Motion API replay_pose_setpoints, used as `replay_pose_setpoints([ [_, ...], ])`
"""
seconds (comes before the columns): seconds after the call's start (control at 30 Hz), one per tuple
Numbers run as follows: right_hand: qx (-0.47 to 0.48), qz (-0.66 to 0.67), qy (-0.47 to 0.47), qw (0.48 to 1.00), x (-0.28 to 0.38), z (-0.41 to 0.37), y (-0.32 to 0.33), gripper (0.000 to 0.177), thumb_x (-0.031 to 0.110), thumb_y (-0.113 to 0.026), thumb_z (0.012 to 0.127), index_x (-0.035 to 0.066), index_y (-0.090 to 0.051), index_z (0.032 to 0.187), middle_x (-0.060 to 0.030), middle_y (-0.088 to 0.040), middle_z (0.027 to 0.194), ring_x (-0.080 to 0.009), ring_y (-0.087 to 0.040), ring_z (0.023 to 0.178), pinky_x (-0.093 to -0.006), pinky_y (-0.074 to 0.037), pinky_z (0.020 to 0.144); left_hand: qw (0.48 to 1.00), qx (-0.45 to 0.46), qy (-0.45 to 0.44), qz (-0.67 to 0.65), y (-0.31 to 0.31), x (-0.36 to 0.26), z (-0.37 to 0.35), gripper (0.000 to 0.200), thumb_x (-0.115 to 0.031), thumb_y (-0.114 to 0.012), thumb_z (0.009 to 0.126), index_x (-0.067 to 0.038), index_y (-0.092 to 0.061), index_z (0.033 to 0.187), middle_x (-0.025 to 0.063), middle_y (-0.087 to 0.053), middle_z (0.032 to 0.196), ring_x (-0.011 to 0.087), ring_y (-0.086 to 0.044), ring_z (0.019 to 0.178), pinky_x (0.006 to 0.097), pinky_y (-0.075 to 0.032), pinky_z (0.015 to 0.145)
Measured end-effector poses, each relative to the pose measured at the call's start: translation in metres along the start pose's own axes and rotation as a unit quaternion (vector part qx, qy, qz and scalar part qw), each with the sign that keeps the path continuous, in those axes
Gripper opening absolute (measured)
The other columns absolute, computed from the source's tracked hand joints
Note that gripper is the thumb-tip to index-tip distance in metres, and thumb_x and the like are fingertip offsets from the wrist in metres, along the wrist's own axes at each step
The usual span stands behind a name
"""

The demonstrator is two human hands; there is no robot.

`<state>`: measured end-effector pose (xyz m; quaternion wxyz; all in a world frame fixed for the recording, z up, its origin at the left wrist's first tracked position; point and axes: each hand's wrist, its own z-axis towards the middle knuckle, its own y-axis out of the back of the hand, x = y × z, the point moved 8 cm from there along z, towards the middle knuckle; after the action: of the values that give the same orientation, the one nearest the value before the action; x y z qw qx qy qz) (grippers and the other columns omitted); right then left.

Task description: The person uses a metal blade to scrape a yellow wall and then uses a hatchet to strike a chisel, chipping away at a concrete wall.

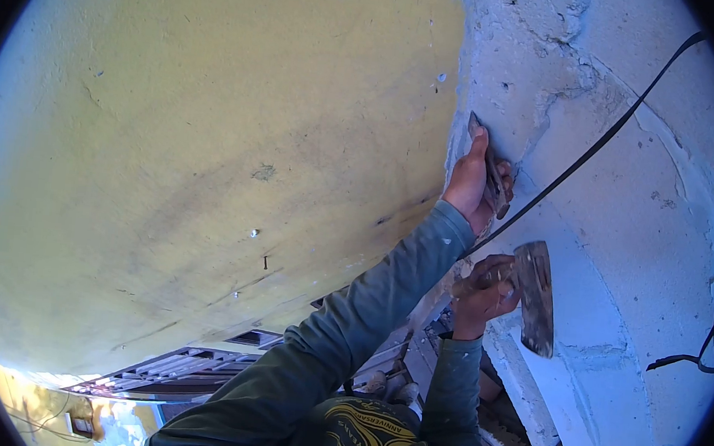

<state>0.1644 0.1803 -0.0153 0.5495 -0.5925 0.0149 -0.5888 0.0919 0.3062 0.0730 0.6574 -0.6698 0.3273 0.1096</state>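
Observation:
My left hand (472, 182) is up at the corner where the yellow wall (241, 96) meets a rough whitish wall (607, 243). It is closed around a narrow, worn flat tool (495, 179), whose pointed end sticks up past my thumb. Lower down and to the right, my right hand (483, 298) grips a tool with a long flat head (535, 298). That head is brown, scuffed and held upright, close to the whitish wall in this view. My fingers cover its handle, and I cannot tell its exact kind.
A black cable (598, 145) slants across the whitish wall and passes behind my left wrist. Cracked, uneven plaster (551, 96) shows above my left hand. Nails (266, 262) stick out of the yellow wall. My shoes (378, 382) show far below, near slatted bars (169, 376).

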Motion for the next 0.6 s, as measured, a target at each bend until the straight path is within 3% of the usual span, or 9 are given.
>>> replay_pose_setpoints([
  [0.03, 0.067, -0.010, 0.105, 0.992, 0.009, 0.000, -0.006, 0.044, 0.046, -0.048, 0.095, 0.002, -0.053, 0.096, -0.0042, -0.053, 0.073, -0.0118, -0.051, 0.060, -0.0231, -0.040, 0.051, 1.000, -0.001, 0.001, -0.003, 0.000, 0.000, 0.001, 0.038, -0.053, -0.049, 0.094, -0.016, -0.039, 0.094, 0.0008, -0.045, 0.066, 0.0153, -0.044, 0.056, 0.0305, -0.037, 0.054],
  [0.07, 0.065, -0.012, 0.103, 0.992, -0.003, 0.003, 0.004, 0.044, 0.046, -0.048, 0.095, 0.002, -0.053, 0.096, -0.0042, -0.053, 0.073, -0.0118, -0.051, 0.060, -0.0231, -0.040, 0.051, 1.000, -0.006, 0.005, -0.007, 0.002, 0.003, -0.001, 0.037, -0.052, -0.049, 0.094, -0.016, -0.039, 0.096, 0.0008, -0.045, 0.067, 0.0153, -0.044, 0.056, 0.0306, -0.037, 0.054],
  [0.13, 0.161, -0.274, 0.134, 0.939, -0.009, 0.008, -0.015, 0.047, 0.049, -0.048, 0.094, 0.002, -0.053, 0.094, -0.0030, -0.052, 0.072, -0.0116, -0.050, 0.058, -0.0226, -0.039, 0.051, 1.000, -0.010, 0.000, 0.003, 0.004, 0.004, -0.003, 0.037, -0.052, -0.049, 0.094, -0.016, -0.039, 0.096, 0.0008, -0.045, 0.067, 0.0154, -0.044, 0.056, 0.0308, -0.037, 0.054],
  [0.2, 0.144, -0.229, 0.081, 0.959, 0.003, 0.006, -0.023, 0.046, 0.048, -0.048, 0.094, 0.003, -0.053, 0.090, -0.0030, -0.052, 0.071, -0.0120, -0.049, 0.057, -0.0247, -0.039, 0.051, 1.000, -0.004, -0.016, 0.016, 0.000, -0.002, 0.001, 0.037, -0.052, -0.048, 0.094, -0.016, -0.039, 0.096, 0.0008, -0.044, 0.067, 0.0154, -0.044, 0.056, 0.0309, -0.037, 0.054],
  [0.27, 0.036, -0.023, 0.019, 0.999, 0.015, 0.001, -0.019, 0.043, 0.043, -0.042, 0.097, 0.003, -0.053, 0.084, -0.0016, -0.050, 0.066, -0.0114, -0.045, 0.054, -0.0269, -0.034, 0.050, 1.000, 0.003, -0.001, -0.004, 0.003, 0.003, 0.001, 0.036, -0.051, -0.049, 0.095, -0.016, -0.039, 0.096, 0.0014, -0.045, 0.067, 0.0154, -0.043, 0.056, 0.0313, -0.037, 0.054],
  [0.3, 0.038, -0.020, 0.024, 0.999, 0.012, 0.008, -0.022, 0.043, 0.043, -0.042, 0.097, 0.003, -0.053, 0.084, -0.0016, -0.050, 0.066, -0.0114, -0.045, 0.054, -0.0269, -0.034, 0.050, 1.000, 0.008, -0.004, -0.004, -0.002, -0.001, 0.004, 0.036, -0.051, -0.049, 0.095, -0.016, -0.039, 0.096, 0.0014, -0.045, 0.067, 0.0154, -0.043, 0.056, 0.0313, -0.037, 0.054],
  [0.37, 0.140, -0.119, 0.114, 0.976, 0.017, 0.007, -0.032, 0.040, 0.038, -0.042, 0.098, 0.001, -0.053, 0.086, -0.0019, -0.051, 0.067, -0.0107, -0.045, 0.055, -0.0266, -0.034, 0.051, 1.000, -0.006, -0.009, -0.005, 0.002, 0.002, 0.000, 0.038, -0.052, -0.049, 0.094, -0.015, -0.041, 0.096, 0.0022, -0.046, 0.066, 0.0158, -0.044, 0.055, 0.0315, -0.038, 0.055],
  [0.47, 0.136, -0.215, 0.088, 0.963, 0.012, 0.014, -0.032, 0.038, 0.036, -0.044, 0.098, 0.000, -0.052, 0.087, -0.0023, -0.052, 0.070, -0.0100, -0.045, 0.056, -0.0253, -0.034, 0.052, 1.000, -0.025, -0.017, -0.001, 0.002, 0.000, 0.001, 0.040, -0.052, -0.049, 0.094, -0.013, -0.042, 0.096, 0.0025, -0.047, 0.067, 0.0162, -0.043, 0.055, 0.0316, -0.037, 0.054],
  [0.6, 0.123, -0.236, 0.106, 0.958, 0.019, 0.011, -0.029, 0.036, 0.028, -0.044, 0.099, -0.003, -0.056, 0.084, -0.0009, -0.054, 0.068, -0.0108, -0.048, 0.061, -0.0265, -0.038, 0.054, 0.998, -0.002, -0.051, 0.034, -0.001, -0.003, -0.001, 0.045, -0.055, -0.049, 0.093, -0.010, -0.045, 0.091, 0.0028, -0.048, 0.066, 0.0158, -0.044, 0.055, 0.0302, -0.038, 0.054],
])
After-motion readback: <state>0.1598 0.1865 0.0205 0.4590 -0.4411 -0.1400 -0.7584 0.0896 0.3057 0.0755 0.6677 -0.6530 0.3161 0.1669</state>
